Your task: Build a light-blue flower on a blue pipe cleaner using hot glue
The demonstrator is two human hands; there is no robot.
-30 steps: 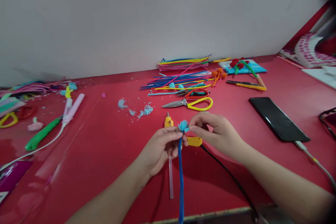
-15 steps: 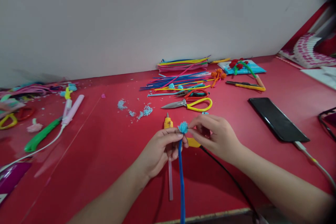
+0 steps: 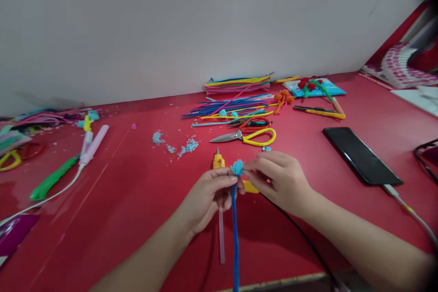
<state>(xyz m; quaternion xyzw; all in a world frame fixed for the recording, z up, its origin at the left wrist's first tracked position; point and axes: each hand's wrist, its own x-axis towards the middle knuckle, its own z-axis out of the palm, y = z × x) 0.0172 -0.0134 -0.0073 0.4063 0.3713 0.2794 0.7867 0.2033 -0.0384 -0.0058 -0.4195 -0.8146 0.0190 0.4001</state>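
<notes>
My left hand (image 3: 208, 196) is closed around the top of a blue pipe cleaner (image 3: 235, 237) that hangs down toward me. A light blue fuzzy tuft (image 3: 237, 167) sits at its upper end. The fingers of my right hand (image 3: 278, 178) pinch that tuft from the right. Under both hands a yellow glue gun (image 3: 219, 161) lies on the red table (image 3: 137, 200), with a clear glue stick (image 3: 221, 237) and a black cord (image 3: 294, 228) trailing from it.
Yellow-handled scissors (image 3: 251, 135) and red-handled scissors (image 3: 255, 122) lie beyond my hands, behind them a pile of coloured pipe cleaners (image 3: 236, 100). A black phone (image 3: 361, 155) with cable rests at right. Blue fluff scraps (image 3: 186, 146), a green-handled tool (image 3: 51, 178) and a pink tool (image 3: 94, 143) lie left.
Both hands and the tuft shifted slightly left and down. My right fingers closed in tighter on the tuft.
</notes>
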